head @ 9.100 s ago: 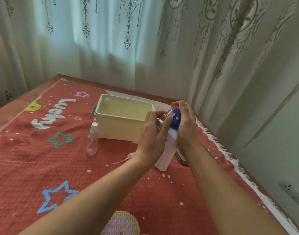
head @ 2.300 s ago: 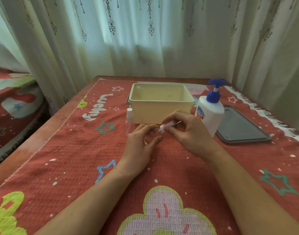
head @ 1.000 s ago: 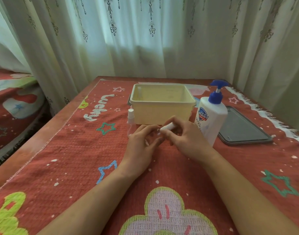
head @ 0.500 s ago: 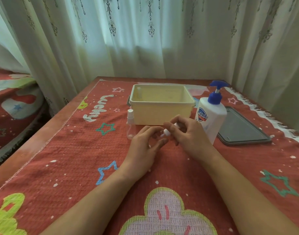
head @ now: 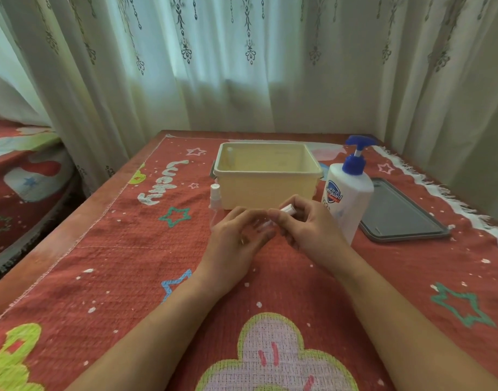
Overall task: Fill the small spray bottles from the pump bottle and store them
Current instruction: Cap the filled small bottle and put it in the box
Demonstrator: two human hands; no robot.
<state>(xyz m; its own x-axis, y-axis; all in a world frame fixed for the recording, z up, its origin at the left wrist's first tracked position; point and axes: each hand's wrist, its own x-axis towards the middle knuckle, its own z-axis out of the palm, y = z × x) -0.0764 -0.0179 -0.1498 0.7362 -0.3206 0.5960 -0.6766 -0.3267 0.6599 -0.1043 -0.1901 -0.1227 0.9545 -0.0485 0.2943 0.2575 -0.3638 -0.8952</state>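
Note:
My left hand [head: 236,238] grips the clear body of a small spray bottle [head: 263,225], mostly hidden by my fingers. My right hand [head: 307,227] pinches its white spray cap [head: 287,209] at the bottle's top. A second small clear spray bottle [head: 214,197] with a white cap stands upright left of my hands, by the cream box. The white pump bottle [head: 345,196] with a blue pump head stands just behind my right hand. The open cream storage box [head: 266,190] sits beyond my hands; another small bottle [head: 229,155] stands in its back left corner.
A grey lid [head: 397,215] lies flat to the right of the pump bottle. A red patterned cloth [head: 129,263] covers the table. Curtains hang close behind the table's far edge. The table's left edge drops off beside a bed.
Earlier I held the small bottle at the pump bottle's blue nozzle. Now both hands are low in front of the box, my right fingers shifting on the white cap at the bottle's top.

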